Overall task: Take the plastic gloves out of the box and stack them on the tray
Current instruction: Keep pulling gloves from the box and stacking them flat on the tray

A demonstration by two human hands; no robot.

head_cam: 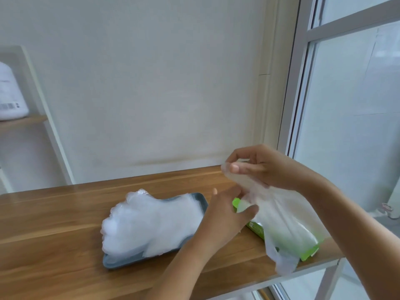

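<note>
Wooden table [54,213] against a pale wall, window [346,105] at the right. Grey-blue tray [112,262] sits mid-table, set at an angle; on it 1 stack of clear plastic gloves [147,221], fingers pointing left and spilling over the tray's left rim. Green box [308,254] lies just right of the tray, near the table's right edge. Right hand [259,165] is raised above the box, thumb and fingertips pinching the top of 1 clear glove [281,213]; the film hangs from the pinch, drapes across the box and trails down past the table's front edge. Left hand [227,215] is lower, between tray and box, fingers loosely spread, thumb lying across the box's left end and the glove's film; cannot tell whether it grips either. Far left: a shelf carrying a white container [10,94], blurred.
</note>
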